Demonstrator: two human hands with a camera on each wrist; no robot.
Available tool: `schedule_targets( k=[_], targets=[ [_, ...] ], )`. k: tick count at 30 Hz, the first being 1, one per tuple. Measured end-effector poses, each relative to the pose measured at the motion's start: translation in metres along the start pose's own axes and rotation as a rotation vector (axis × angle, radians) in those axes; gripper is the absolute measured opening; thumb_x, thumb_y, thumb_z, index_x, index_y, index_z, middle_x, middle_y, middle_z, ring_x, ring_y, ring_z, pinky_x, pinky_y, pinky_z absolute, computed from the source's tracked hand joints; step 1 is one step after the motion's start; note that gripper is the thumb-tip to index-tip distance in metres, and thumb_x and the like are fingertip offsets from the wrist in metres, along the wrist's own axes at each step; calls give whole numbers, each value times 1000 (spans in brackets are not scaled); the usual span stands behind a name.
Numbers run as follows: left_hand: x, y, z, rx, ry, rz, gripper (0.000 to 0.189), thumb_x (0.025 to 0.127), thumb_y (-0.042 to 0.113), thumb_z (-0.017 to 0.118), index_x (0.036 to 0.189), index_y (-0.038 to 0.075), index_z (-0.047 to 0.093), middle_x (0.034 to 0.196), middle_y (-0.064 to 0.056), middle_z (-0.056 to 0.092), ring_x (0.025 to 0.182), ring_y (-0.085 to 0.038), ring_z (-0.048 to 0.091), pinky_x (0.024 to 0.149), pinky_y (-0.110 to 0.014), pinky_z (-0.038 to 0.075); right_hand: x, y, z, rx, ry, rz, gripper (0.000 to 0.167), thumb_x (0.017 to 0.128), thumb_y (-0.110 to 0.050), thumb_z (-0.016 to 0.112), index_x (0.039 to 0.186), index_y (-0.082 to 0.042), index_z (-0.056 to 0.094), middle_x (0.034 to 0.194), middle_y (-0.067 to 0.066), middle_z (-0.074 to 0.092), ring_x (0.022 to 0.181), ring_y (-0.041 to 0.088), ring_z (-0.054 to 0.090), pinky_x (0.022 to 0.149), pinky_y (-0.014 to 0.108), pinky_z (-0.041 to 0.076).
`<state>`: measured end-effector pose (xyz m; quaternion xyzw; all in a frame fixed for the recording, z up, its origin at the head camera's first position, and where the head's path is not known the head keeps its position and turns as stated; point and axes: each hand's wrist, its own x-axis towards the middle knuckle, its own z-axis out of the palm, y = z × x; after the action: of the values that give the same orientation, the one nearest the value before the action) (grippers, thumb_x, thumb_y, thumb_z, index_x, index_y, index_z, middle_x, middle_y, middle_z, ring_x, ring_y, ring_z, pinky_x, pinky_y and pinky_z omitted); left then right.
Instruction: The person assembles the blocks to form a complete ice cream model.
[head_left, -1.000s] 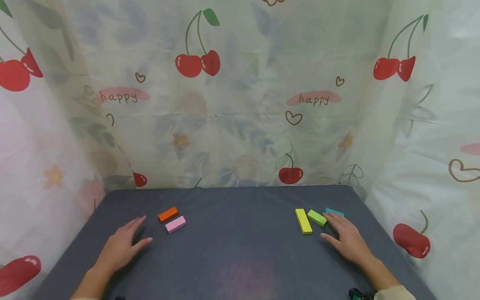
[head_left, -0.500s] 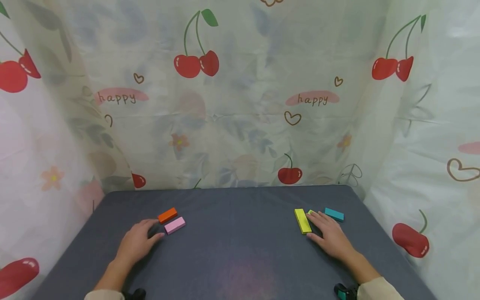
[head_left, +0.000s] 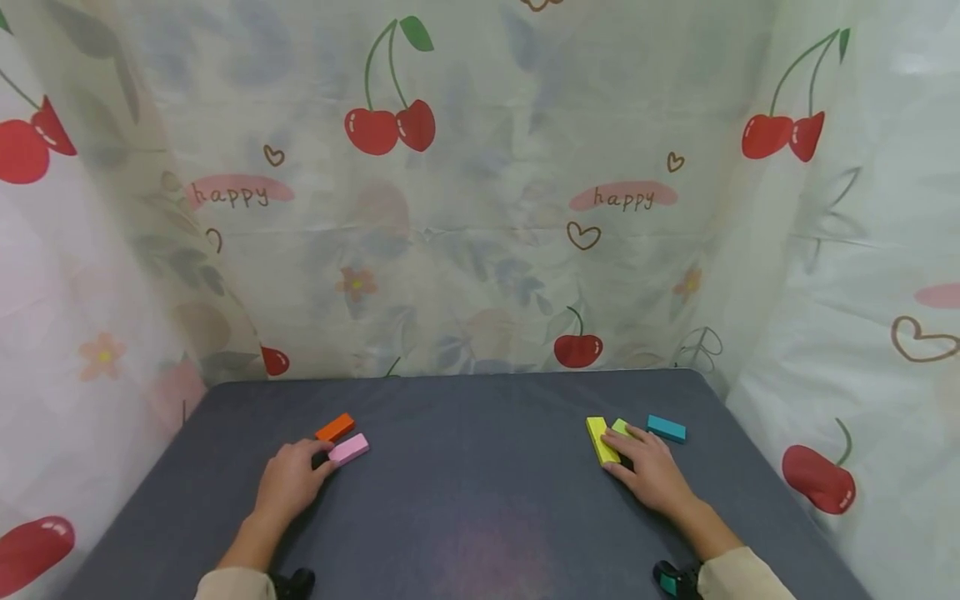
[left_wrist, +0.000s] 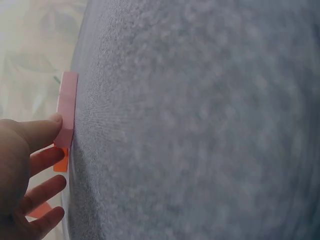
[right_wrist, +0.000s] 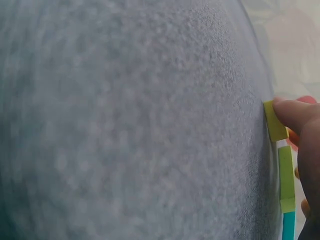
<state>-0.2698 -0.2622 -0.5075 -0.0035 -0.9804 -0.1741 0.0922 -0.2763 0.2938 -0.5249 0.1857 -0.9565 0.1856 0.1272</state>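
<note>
Left hand (head_left: 289, 481): pinching the pink rectangular block (head_left: 350, 449) ahead, previously untouched.
Right hand (head_left: 654, 472): thumb against yellow rectangular block (head_left: 597, 436) ahead; grip unclear.

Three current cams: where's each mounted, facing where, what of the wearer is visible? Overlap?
Head: on the head, facing forward and down across the dark table to printed sheeting; left hand, right hand, forearms and sleeves show.
Left wrist: on that wrist, facing the pink block and orange block; left thumb and fingers show.
Right wrist: on that wrist, facing the yellow block, green block and blue block; part of the right hand shows.
Shared: head and left wrist both show the pink block.
</note>
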Motion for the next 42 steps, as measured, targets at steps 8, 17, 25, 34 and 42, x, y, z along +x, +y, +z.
schedule_targets(
  k=[8,17,25,34,42],
  targets=[
    [-1,4,-2,-19,8,-30,29,84,26,78,107,8,75,107,-16,67,95,-37,58,84,-56,42,5,-6,2,-25,28,-23,47,87,-28,74,129,-8,65,135,10,58,129,42,42,102,64,25],
    [0,15,0,-82,-4,-50,28,85,25,77,108,10,76,110,-16,67,97,-37,57,87,-57,41,6,-15,6,-26,39,-12,47,85,-28,76,127,-10,67,132,7,60,126,38,46,101,64,27],
    [4,27,6,-102,-17,-90,27,84,26,78,108,14,77,108,-12,69,99,-35,56,89,-57,41,7,-27,9,11,54,-1,46,83,-28,78,125,-11,69,130,6,62,125,39,47,98,65,31],
    [4,41,14,-146,16,-81,29,83,26,79,110,15,77,108,-9,70,103,-37,59,91,-58,40,10,-42,12,-42,41,24,46,79,-34,80,120,-15,72,123,1,66,115,30,53,100,57,32],
    [4,57,24,-157,55,-40,27,83,27,79,108,16,77,104,-6,72,101,-32,62,89,-55,43,11,-57,13,-34,18,21,46,79,-36,80,120,-16,72,124,1,66,105,25,55,95,56,36]
  ],
)
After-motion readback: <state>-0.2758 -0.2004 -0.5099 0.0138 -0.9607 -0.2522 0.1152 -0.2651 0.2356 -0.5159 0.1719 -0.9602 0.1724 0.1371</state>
